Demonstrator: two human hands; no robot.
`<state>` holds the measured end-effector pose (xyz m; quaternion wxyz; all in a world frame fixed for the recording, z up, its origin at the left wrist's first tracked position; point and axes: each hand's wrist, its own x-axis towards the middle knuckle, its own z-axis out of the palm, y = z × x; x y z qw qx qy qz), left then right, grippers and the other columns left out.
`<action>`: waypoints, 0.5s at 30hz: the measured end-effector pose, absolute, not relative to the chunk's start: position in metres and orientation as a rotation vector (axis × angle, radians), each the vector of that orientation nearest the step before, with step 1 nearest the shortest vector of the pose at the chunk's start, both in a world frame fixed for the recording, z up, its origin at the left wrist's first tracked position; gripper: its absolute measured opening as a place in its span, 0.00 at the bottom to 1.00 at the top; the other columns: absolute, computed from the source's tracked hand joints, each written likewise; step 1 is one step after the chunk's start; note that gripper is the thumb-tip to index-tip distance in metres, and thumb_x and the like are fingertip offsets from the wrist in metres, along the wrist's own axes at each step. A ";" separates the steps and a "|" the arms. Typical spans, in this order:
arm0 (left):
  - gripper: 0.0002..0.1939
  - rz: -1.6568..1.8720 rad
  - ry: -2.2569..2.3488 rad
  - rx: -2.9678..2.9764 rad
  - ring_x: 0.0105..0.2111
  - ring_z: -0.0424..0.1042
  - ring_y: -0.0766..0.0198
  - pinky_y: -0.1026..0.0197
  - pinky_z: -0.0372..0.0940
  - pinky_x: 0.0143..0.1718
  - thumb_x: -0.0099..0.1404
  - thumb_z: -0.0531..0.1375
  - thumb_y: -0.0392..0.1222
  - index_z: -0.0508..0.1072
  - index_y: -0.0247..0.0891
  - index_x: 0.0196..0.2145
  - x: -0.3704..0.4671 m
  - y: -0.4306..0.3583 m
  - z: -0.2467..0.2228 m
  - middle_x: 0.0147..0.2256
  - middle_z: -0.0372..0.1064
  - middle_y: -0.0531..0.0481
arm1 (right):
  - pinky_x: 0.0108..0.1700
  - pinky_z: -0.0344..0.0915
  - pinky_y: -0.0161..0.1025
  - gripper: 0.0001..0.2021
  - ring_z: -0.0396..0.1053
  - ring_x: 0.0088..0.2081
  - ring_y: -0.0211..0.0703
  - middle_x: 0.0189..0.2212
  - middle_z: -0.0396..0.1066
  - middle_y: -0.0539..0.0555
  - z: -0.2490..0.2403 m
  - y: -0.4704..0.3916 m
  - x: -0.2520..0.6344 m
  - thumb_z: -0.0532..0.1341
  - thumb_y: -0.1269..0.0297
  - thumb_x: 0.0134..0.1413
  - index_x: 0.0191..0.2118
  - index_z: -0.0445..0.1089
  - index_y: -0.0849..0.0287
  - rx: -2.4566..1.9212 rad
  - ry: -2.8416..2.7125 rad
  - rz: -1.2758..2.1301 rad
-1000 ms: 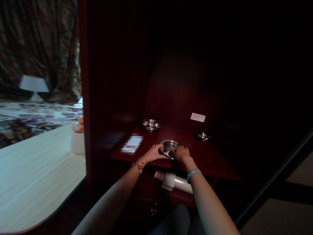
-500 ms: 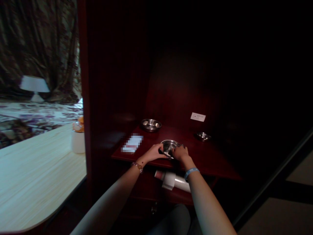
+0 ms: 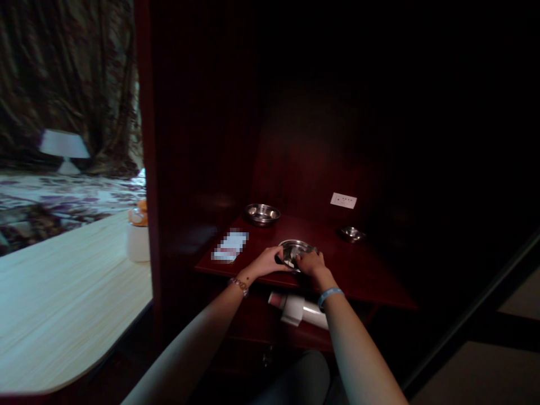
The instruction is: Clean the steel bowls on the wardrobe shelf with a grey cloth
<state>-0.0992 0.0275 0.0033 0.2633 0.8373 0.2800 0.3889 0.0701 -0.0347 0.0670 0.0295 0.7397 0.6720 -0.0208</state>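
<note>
1. 1 white lamp, far to the left of the fingers of the left hand.
2. 1 pale table, well left of those fingers, carrying 1 white container with something orange at its top.
3. 1 pixelated rectangle, flat on the dark red table, near the left fingers and to their left.
4. 1 of 3 steel bowls on that table: the back bowl, beyond the left fingers.
5. The left hand, 1 beaded bracelet at its wrist, grasps the middle bowl by its left side, thumb and fingers on it.
6. The middle bowl, number 2, sits between the 2 hands near the table's front edge.
7. 1 pale cylinder lies lower than the fingers, under the tabletop, partly behind the right forearm.
8. The right hand, 1 blue band at its wrist, reaches bent fingers into the middle bowl; I can't make out whether they grasp anything.
9. 1 white socket plate, on the wall beyond the right fingers.
10. Bowl number 3, the small bowl, right of the right fingers and farther back.
</note>
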 end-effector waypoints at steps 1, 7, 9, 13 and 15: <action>0.24 1.053 0.755 2.266 0.31 0.66 0.64 0.63 0.57 0.32 0.48 0.71 0.56 0.65 0.38 0.28 -0.099 0.028 0.003 0.31 0.70 0.53 | 0.64 0.50 0.54 0.29 0.57 0.66 0.55 0.63 0.63 0.65 0.066 -0.034 0.071 0.39 0.54 0.68 0.58 0.69 0.62 2.277 2.071 -0.060; 0.23 1.069 0.761 2.266 0.32 0.67 0.63 0.63 0.57 0.32 0.48 0.71 0.56 0.65 0.38 0.28 -0.099 0.029 0.001 0.30 0.70 0.53 | 0.64 0.50 0.56 0.28 0.58 0.65 0.57 0.61 0.67 0.60 0.064 -0.034 0.072 0.38 0.57 0.67 0.55 0.72 0.56 2.156 2.108 -0.052; 0.24 1.071 0.749 2.262 0.31 0.67 0.64 0.63 0.57 0.32 0.48 0.71 0.56 0.65 0.38 0.28 -0.098 0.030 0.000 0.30 0.70 0.53 | 0.63 0.50 0.57 0.28 0.59 0.65 0.58 0.61 0.68 0.59 0.065 -0.036 0.071 0.38 0.58 0.67 0.55 0.72 0.55 2.115 2.126 -0.040; 0.24 1.079 0.750 2.256 0.31 0.66 0.64 0.63 0.57 0.31 0.48 0.71 0.56 0.65 0.38 0.28 -0.099 0.031 -0.001 0.30 0.70 0.53 | 0.63 0.51 0.60 0.26 0.58 0.65 0.61 0.61 0.67 0.59 0.066 -0.038 0.071 0.40 0.59 0.66 0.55 0.72 0.53 2.058 2.166 -0.035; 0.24 1.079 0.750 2.257 0.31 0.66 0.64 0.63 0.57 0.31 0.48 0.71 0.56 0.65 0.38 0.28 -0.099 0.031 -0.001 0.30 0.70 0.53 | 0.63 0.50 0.60 0.25 0.58 0.65 0.62 0.61 0.67 0.60 0.066 -0.038 0.072 0.41 0.59 0.66 0.55 0.72 0.54 2.064 2.190 -0.053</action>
